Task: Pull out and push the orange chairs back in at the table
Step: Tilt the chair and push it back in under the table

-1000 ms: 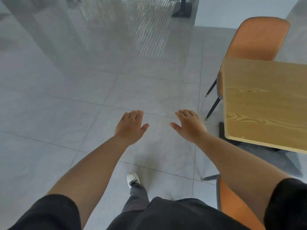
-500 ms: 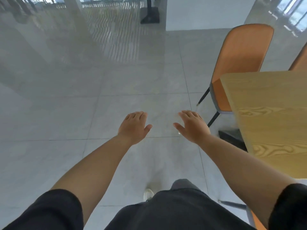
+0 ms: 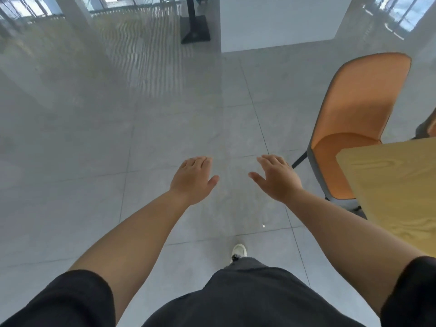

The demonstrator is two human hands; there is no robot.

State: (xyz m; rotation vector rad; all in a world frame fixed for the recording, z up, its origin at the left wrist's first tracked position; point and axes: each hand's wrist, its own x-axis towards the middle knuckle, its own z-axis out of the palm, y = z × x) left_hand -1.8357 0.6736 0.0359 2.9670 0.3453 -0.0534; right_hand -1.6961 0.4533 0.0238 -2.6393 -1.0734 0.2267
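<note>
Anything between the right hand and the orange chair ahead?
Nothing: in the head view only bare floor tile separates the right hand from the orange chair.

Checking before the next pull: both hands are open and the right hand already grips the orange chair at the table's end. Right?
Not quite. The head view shows the right hand open, short of the orange chair, gripping nothing. The left hand is open too.

Grey tiled floor (image 3: 165, 142) — orange chair (image 3: 358, 119), black stand base (image 3: 195, 28).

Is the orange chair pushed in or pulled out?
Partly in: the orange curved-back chair stands upright, its seat front hidden under the light wooden table.
</note>
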